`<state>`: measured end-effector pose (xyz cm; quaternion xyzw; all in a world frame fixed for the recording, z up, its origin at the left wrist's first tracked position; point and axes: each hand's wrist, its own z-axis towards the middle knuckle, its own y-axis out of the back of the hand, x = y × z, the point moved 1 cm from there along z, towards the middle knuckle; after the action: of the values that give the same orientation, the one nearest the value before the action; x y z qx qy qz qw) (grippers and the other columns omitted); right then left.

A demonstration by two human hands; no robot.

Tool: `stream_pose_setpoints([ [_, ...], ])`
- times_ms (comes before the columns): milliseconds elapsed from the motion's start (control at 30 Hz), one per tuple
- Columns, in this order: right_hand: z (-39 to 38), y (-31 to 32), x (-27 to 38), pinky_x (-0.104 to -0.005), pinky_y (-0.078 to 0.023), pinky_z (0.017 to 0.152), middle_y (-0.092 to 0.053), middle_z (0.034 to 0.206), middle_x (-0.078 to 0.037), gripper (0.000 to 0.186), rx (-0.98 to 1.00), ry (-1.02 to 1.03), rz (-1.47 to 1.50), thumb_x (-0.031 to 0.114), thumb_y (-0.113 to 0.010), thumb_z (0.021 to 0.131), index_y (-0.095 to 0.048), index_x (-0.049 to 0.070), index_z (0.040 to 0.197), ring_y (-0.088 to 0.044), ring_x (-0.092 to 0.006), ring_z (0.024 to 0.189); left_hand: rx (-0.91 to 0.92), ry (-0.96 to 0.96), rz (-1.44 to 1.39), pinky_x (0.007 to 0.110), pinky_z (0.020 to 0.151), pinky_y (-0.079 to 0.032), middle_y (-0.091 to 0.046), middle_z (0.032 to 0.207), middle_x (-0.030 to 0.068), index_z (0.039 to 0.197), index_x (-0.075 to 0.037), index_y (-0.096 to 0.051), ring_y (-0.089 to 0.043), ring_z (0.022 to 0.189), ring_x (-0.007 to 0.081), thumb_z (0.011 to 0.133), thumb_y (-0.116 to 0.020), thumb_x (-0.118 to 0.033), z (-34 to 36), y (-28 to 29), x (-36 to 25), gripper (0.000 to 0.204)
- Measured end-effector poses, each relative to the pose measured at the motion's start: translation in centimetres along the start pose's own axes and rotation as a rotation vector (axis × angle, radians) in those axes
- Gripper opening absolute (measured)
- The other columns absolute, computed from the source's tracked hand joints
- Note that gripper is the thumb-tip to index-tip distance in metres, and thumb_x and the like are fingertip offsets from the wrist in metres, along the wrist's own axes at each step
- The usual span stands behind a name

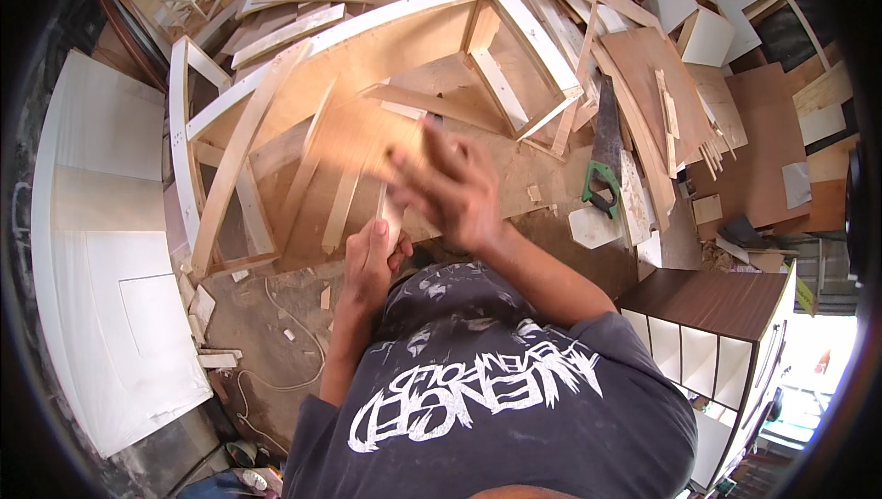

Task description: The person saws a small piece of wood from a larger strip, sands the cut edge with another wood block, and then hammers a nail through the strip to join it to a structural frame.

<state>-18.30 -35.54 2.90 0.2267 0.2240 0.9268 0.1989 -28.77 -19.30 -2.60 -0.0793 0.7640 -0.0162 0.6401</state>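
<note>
A dark shirt (551, 435) with white lettering and pale smears fills the lower middle, closest to the lens. Beyond it the two hands are near each other, not clasped together. The left hand (366, 255) is closed round the lower end of a pale wooden strip (391, 209), its thumb lying up along the near side. The right hand (457, 191) is above and to the right of it, fingers pointing up and left at the edge of a tan panel (354, 139). Motion blurs that hand and the panel alike, so I can't tell whether the fingers grip it or only brush it, nor whether panel and strip are one piece.

The panel is in front of a large wooden frame (395, 10), white along its curved upper edge and bare wood inside. Right of the frame lies a handsaw (607, 131) (green handle toward the person, blade pointing away), with a white offcut (595, 228) just below the handle. Brown boards (763, 150) spread further right. A cabinet (707, 297) with a dark wood-grain top stands at the lower right. Along the left side is a long white panel (138, 315), and a thin pale cord (294, 383) loops over the floor beside it.
</note>
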Motion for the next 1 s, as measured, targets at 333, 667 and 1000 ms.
stream_pose_setpoints([
  [333,2.1,0.1,-1.3,-0.0377,-0.055,0.095,-0.062,0.148,-0.014,0.058,0.099,-0.434,-0.008,0.023,-0.081,0.095,-0.065,0.013,0.150,-0.068,-0.0301,0.111,-0.060,0.027,0.024,0.027,0.054,-0.037,-0.055,0.070,-0.0004,0.092,-0.001,-0.066,-0.047,0.060,0.0077,0.116,-0.040,-0.052,-0.4,-0.2,0.1,0.062],
  [667,0.5,3.2,-1.0,-0.0372,-0.051,0.103,-0.060,0.147,-0.027,0.054,0.050,-0.477,0.576,0.015,-0.075,0.100,-0.061,-0.001,0.149,-0.068,-0.0326,0.121,-0.042,-0.103,0.137,0.026,0.057,-0.034,-0.054,0.075,0.0003,0.099,-0.003,-0.062,-0.044,0.062,0.0079,0.115,-0.041,-0.052,-0.5,0.9,0.5,0.055],
  [1000,-0.5,1.2,-0.6,-0.0432,-0.054,0.096,-0.058,0.151,-0.026,0.062,0.039,-0.200,0.044,0.037,-0.086,0.086,-0.071,0.021,0.144,-0.067,-0.0372,0.109,0.055,0.057,0.023,0.027,0.055,-0.038,-0.056,0.075,0.0022,0.104,-0.002,-0.061,-0.047,0.061,0.0090,0.114,-0.037,-0.060,-0.4,-0.1,-0.7,0.063],
])
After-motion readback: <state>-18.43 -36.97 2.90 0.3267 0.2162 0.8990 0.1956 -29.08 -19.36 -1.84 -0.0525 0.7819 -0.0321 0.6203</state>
